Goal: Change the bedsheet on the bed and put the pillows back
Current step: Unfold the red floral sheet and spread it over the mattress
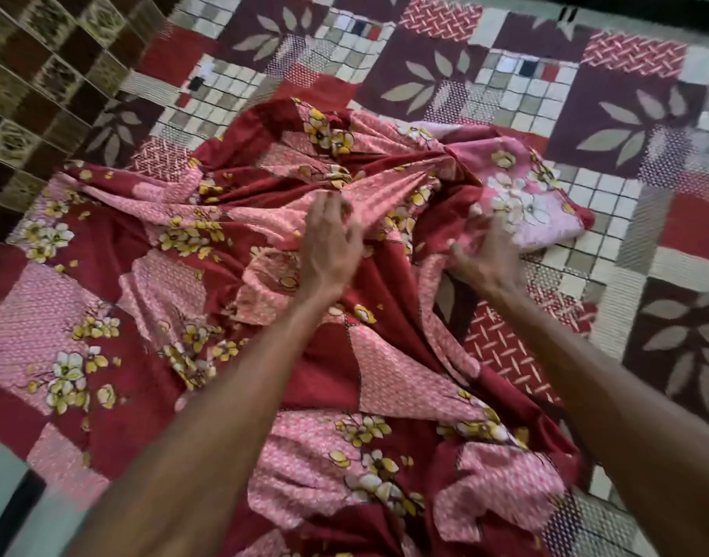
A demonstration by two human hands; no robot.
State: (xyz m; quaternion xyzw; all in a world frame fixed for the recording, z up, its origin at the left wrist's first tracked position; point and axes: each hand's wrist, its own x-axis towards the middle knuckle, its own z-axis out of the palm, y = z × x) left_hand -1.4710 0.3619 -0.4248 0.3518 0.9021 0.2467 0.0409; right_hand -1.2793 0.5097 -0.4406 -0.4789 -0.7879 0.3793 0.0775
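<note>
A red and pink floral bedsheet (pixel 232 299) lies rumpled and partly unfolded over the bed, which is covered by a patchwork sheet (pixel 610 98) of maroon leaf squares and cream grids. My left hand (pixel 331 245) reaches into the middle of the bunched floral cloth, fingers curled into a fold. My right hand (pixel 487 255) grips the cloth just below its still-folded pink end (pixel 533 207). Both hands are motion-blurred. No pillows are in view.
A brown patterned headboard or wall panel (pixel 35 94) runs along the upper left. A pale floor strip (pixel 7 496) shows at the bottom left beside the bed's edge. The patchwork sheet lies bare to the right and at the far side.
</note>
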